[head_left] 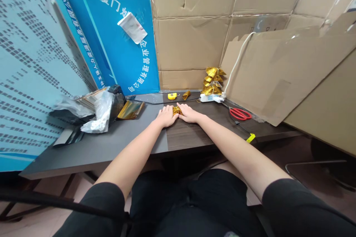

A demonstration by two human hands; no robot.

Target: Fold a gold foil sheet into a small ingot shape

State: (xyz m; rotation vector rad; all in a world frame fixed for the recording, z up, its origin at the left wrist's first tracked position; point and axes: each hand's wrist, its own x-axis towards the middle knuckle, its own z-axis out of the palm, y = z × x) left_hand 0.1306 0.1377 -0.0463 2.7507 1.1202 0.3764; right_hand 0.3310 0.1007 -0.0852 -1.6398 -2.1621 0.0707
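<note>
left hand [167,116], right hand [189,113] open on folded gold foil [177,110], clear plastic bag [101,113] to the left

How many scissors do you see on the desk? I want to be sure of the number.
1. The red-handled scissors lie on the desk, right of the power strip and apart from the right hand. Others could be hidden behind the leaning cardboard.

A small pleated gold foil piece [177,110] — shiny, tightly folded.
</note>
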